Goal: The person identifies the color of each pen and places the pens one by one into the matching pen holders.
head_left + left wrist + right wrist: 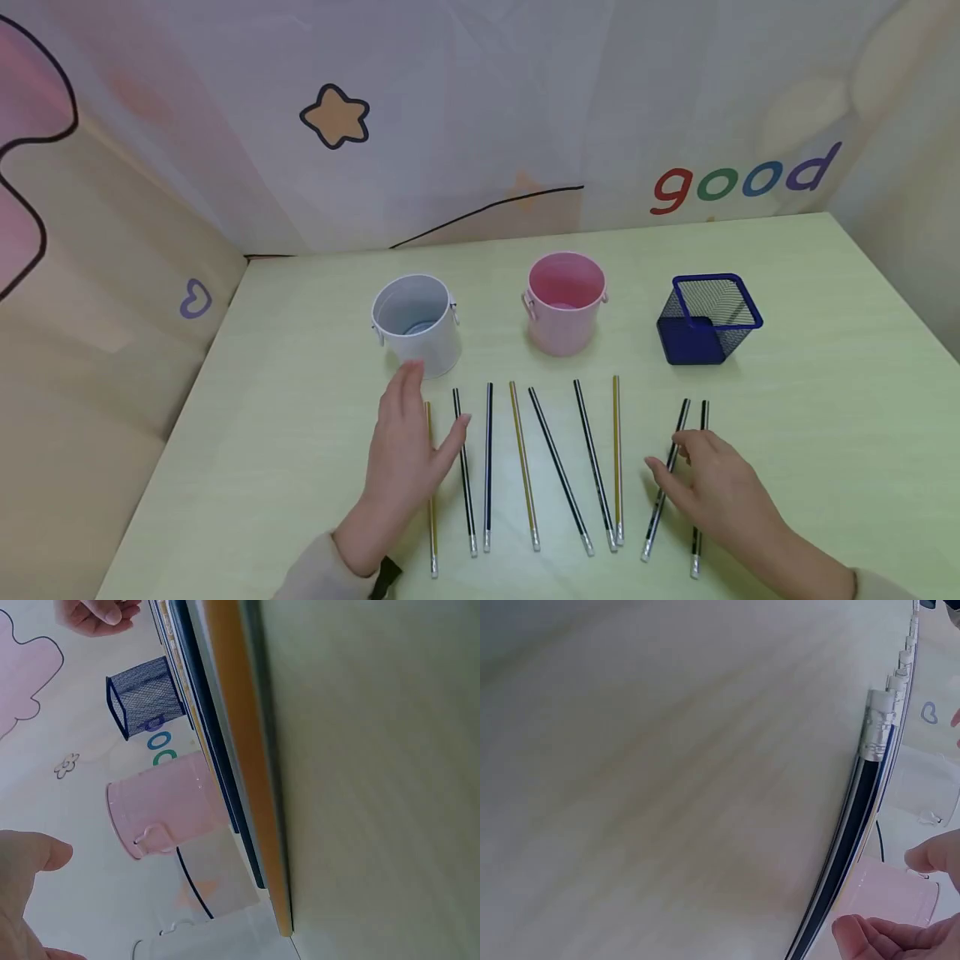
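Note:
Several pencils with white erasers lie side by side on the table, some black-striped and some yellow. My left hand (401, 454), fingers extended and thumb spread, hovers over the leftmost yellow pencil (432, 525), part of which it hides. Just right of that thumb is a black-striped pencil (468, 500). On the right, my right hand (723, 487) is above two black-striped pencils, one slanted (654, 521) and one straighter (696, 554). A gap shows between its thumb and bent fingers, with nothing pinched there. In the right wrist view, a pencil (868, 776) lies beside this hand.
Behind the pencils stand a white bucket (438, 346), a pink bucket (562, 329) and a blue mesh basket (693, 342). A printed cloth backdrop (480, 125) rises along the table's (247, 400) far edge and sides.

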The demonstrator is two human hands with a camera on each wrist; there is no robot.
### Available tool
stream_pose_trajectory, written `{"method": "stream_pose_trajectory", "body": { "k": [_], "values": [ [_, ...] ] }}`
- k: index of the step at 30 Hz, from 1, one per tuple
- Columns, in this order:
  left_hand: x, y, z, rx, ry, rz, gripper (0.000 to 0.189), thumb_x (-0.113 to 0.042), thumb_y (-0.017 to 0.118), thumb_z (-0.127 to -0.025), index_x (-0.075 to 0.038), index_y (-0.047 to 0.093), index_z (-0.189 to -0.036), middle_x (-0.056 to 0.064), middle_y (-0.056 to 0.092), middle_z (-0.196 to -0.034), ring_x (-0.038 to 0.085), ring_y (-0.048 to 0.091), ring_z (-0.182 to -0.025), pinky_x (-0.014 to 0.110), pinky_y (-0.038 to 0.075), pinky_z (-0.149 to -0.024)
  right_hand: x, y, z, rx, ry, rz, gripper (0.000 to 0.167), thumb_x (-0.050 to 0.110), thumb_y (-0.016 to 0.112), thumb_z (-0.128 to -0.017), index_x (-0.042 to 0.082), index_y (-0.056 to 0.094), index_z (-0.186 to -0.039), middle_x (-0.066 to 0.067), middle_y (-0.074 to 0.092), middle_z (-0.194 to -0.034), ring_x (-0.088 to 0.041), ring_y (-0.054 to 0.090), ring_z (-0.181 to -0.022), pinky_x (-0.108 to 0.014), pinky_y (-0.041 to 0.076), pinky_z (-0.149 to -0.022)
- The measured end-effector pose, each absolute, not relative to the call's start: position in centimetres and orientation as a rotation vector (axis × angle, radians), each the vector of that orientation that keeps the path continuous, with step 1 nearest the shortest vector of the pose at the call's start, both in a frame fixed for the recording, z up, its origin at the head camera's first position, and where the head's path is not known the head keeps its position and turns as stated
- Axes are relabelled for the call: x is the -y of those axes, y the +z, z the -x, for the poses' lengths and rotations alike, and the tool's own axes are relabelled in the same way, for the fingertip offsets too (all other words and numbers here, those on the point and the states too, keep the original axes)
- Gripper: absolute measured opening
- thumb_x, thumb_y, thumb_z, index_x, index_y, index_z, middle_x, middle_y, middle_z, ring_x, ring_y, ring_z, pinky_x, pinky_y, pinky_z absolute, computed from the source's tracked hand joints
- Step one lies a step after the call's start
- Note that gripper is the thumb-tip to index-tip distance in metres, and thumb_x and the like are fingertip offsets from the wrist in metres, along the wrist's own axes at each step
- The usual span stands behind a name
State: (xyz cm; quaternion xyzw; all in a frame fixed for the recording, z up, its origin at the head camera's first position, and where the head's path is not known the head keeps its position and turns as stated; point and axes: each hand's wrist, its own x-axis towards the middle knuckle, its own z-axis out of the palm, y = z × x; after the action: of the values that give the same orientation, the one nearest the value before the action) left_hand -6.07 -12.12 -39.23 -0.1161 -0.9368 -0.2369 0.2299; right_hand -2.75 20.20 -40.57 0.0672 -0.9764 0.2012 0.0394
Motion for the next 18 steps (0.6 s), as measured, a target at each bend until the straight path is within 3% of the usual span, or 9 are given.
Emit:
{"method": "stream_pose_trajectory", "body": {
  "k": [8, 18],
  "values": [
    [12.6, -39.3, 6.7, 2.504, -0.677, 0.209, 0.075, -0.029, 0.070, -0.080, 0.006, 0.034, -0.136, 0.028, 0.045, -0.132, 0.043, 0.049, -0.115, 0.056, 0.049, -0.084, -20.1, -40.8, 3.1, 3.006, 0.580, -0.210, 0.034, 0.025, 0.072, -0.082, -0.006, 0.061, -0.088, -0.008, 0.059, -0.077, -0.017, 0.050, -0.064, -0.036, 0.048, -0.058],
    [13.1, -39.0, 7.5, 2.484, -0.736, 0.124, 0.076, -0.030, 0.069, -0.082, 0.007, 0.032, -0.136, 0.029, 0.042, -0.134, 0.044, 0.047, -0.116, 0.057, 0.049, -0.085, -20.1, -40.7, 3.7, 3.068, 0.578, -0.157, 0.032, 0.026, 0.070, -0.083, -0.004, 0.059, -0.082, -0.004, 0.053, -0.066, -0.015, 0.044, -0.057, -0.029, 0.039, -0.049]
  ]
}}
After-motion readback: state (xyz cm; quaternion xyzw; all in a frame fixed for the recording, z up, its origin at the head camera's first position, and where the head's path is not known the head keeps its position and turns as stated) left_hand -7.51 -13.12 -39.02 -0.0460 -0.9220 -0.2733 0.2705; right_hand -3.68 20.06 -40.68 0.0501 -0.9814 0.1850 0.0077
